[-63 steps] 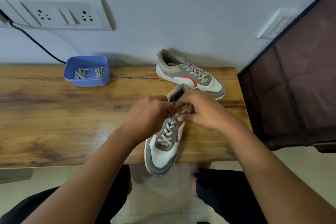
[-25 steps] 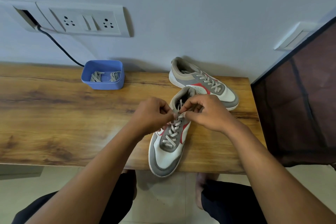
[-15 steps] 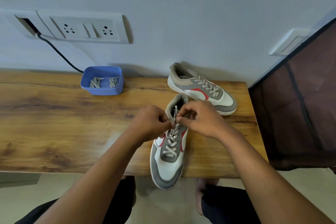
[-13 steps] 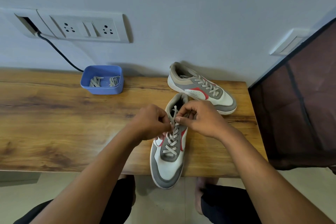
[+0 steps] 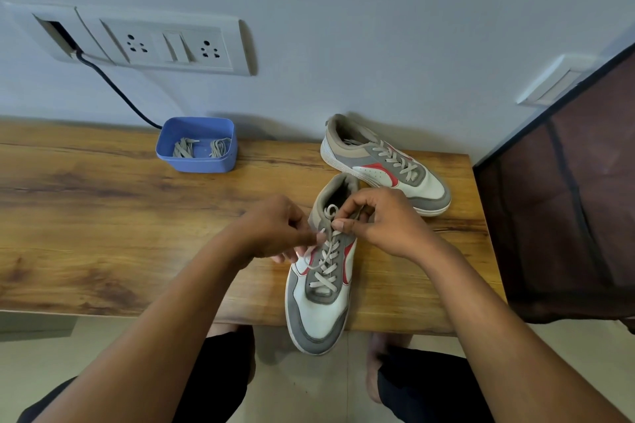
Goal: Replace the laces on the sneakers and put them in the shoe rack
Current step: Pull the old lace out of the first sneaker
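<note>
A grey, white and red sneaker [image 5: 321, 306] lies on the wooden table [image 5: 103, 233] with its toe hanging over the near edge. Its grey lace [image 5: 326, 251] is threaded up the eyelets, and a loop shows near the tongue. My left hand [image 5: 275, 230] pinches one lace end at the shoe's left side. My right hand [image 5: 381, 220] pinches the lace at the top eyelets. The second sneaker [image 5: 385, 165], fully laced, lies behind it near the wall.
A blue plastic tub [image 5: 197, 144] holding loose grey laces sits at the back of the table. A dark mesh-sided shoe rack [image 5: 567, 199] stands right of the table. A socket panel [image 5: 154, 45] with a black cable is on the wall.
My hands have drawn slightly apart, pulling the lace into a visible loop over the tongue. The camera view has shifted a little; the shoes have stayed put.
</note>
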`<state>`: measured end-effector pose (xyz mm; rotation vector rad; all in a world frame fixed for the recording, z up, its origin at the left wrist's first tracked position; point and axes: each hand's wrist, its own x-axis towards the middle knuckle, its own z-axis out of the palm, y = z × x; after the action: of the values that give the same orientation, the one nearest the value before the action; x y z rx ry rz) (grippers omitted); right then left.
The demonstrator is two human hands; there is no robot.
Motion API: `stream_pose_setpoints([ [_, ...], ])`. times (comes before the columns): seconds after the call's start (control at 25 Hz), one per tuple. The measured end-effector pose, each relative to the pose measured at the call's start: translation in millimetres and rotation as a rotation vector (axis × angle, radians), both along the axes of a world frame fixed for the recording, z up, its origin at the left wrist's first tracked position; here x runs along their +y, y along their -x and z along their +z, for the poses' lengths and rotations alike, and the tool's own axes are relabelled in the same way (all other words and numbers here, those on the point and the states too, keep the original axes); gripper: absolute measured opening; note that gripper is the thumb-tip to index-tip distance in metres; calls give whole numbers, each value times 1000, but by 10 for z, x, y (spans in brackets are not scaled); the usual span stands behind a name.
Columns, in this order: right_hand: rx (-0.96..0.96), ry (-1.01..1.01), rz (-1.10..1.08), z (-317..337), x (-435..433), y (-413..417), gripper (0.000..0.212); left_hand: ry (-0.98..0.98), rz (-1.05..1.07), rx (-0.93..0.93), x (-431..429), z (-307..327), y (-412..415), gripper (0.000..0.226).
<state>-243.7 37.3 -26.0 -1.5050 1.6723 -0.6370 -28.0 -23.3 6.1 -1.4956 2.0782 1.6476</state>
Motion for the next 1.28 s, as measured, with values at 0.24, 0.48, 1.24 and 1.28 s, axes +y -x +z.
stream_pose_setpoints([
  [0.24,-27,-13,-2,8,20,27,8,0,-92,-46,-24,-17,-41,11],
  [0.48,-42,-17,19,8,-3,4,37,114,17,41,-21,10,-71,20],
  [1.24,11,73,0,52,38,-154,13,234,-131,-10,-35,-2,-90,5],
  [1.28,-6,69,6,42,35,-162,15,166,-140,-24,-73,3,-156,5],
])
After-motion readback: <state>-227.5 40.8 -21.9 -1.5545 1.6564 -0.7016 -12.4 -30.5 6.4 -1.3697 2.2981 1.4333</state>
